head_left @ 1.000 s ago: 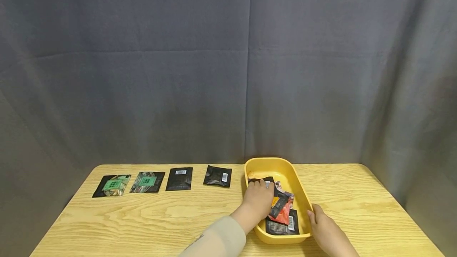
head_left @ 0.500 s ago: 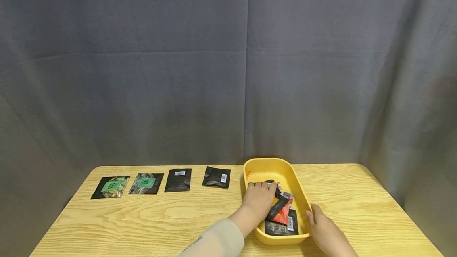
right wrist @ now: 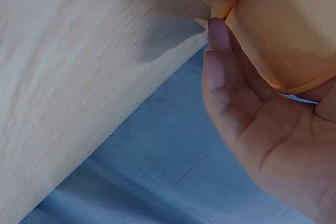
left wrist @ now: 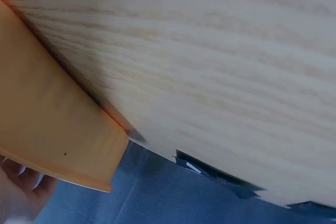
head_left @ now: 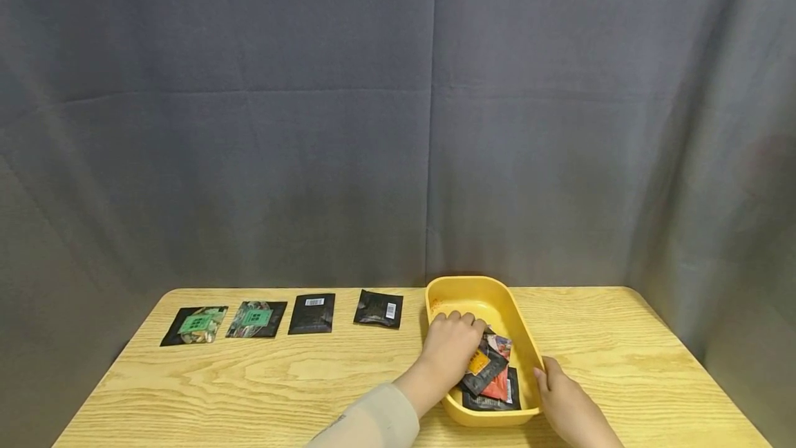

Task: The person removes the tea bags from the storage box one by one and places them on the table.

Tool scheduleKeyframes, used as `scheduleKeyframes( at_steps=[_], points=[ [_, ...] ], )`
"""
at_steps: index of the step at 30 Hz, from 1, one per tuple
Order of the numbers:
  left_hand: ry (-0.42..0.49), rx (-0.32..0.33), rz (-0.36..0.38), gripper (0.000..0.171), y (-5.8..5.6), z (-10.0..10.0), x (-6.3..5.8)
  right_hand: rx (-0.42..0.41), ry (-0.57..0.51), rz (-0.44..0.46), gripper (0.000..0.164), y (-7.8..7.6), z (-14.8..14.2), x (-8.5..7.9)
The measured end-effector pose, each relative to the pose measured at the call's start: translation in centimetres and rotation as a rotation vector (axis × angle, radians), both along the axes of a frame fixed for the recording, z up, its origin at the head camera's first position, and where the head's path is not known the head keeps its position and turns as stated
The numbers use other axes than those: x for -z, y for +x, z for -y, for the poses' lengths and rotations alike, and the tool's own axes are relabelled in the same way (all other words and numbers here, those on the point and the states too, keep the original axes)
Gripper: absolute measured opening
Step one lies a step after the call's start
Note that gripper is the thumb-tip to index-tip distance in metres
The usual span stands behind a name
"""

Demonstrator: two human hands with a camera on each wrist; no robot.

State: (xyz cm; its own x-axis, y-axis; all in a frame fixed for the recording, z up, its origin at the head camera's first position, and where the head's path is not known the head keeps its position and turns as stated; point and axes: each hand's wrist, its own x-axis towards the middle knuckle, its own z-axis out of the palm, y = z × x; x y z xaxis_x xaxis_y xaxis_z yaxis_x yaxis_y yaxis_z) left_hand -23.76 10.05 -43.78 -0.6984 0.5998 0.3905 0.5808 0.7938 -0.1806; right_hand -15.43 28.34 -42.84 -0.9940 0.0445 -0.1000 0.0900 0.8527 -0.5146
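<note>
A yellow plastic bin [head_left: 522, 310] stands on the table with several flat sachets in it. My left hand [head_left: 450, 344] reaches over its left wall, fingers bent down among the sachets. Those fingertips are hidden, so a grip on a sachet cannot be made out. Beside that hand lie a black sachet with an orange label [head_left: 488, 373], a red sachet [head_left: 497, 387] and a black one with a white label [head_left: 491, 401]. My right hand [head_left: 569, 399] holds the bin's right wall, thumb over the rim; the right wrist view shows the fingers [right wrist: 223, 82] along the outside.
Left of the bin, a row of sachets lies on the wooden table [head_left: 249, 393]: two with green labels [head_left: 194, 325] [head_left: 256, 319], then two plain black ones [head_left: 311, 313] [head_left: 378, 308]. A grey curtain [head_left: 311, 157] hangs along the table's back edge.
My left hand has shifted slightly among the sachets. The orange-labelled sachet has turned and shows more of its label; the black one near my fingertips is now covered. My right hand stays on the bin.
</note>
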Motion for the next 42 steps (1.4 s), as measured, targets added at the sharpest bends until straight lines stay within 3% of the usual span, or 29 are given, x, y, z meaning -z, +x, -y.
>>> scheduleKeyframes(
  at_steps=[6,10,13,16,21,28,35,42],
  points=[
    [0.083,0.042,-0.065,0.018,0.3,0.7,-0.5,-0.001,-0.008,0.006,0.046,0.0,0.0,0.0],
    [0.164,0.094,-0.121,0.018,0.7,1.2,-1.6,-0.003,-0.011,-0.016,0.043,0.1,0.1,0.0],
    [0.278,0.110,-0.134,0.019,1.0,1.7,-2.9,-0.007,-0.006,-0.024,0.042,0.1,0.0,0.0],
    [0.434,0.103,-0.069,0.017,1.1,2.3,-4.3,-0.007,-0.007,-0.027,0.041,0.0,0.0,0.1],
    [0.703,0.050,0.124,0.020,0.9,3.9,-6.2,-0.013,-0.015,-0.012,0.044,-0.1,-0.1,0.2],
    [0.977,-0.029,0.348,0.021,0.2,6.7,-7.0,-0.012,-0.016,-0.011,0.043,0.0,-0.1,0.1],
    [1.133,-0.062,0.467,0.025,0.1,9.6,-5.9,-0.013,-0.014,-0.007,0.044,0.0,-0.1,0.1],
    [1.082,-0.165,0.454,0.034,0.1,12.0,-4.4,-0.008,-0.006,-0.007,0.044,0.0,0.0,0.1]
  ],
)
